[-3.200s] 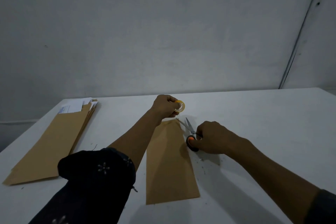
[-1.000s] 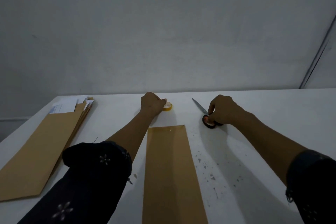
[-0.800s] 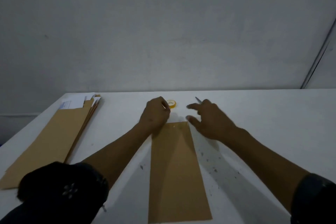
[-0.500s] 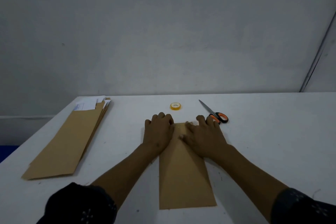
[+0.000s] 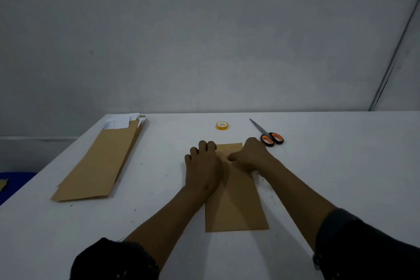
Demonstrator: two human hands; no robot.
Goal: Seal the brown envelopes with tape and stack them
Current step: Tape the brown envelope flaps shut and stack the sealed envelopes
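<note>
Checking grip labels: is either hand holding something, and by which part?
Neither grips anything. The left hand and right hand press the far, taped end of the brown envelope onto the table.

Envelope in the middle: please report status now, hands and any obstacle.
Left hand flat on envelope, far end. Right hand fingers curled, pressing the same end. Tape roll and scissors lie beyond, apart. Nothing in the way.

A white table (image 5: 341, 166) is set against a plain grey-white wall (image 5: 204, 41). A thin dark line, perhaps a cable (image 5: 395, 52), is seen running diagonally at the right. The room is dimly lit. Something blue (image 5: 13, 184) is glimpsed low at the left.
</note>
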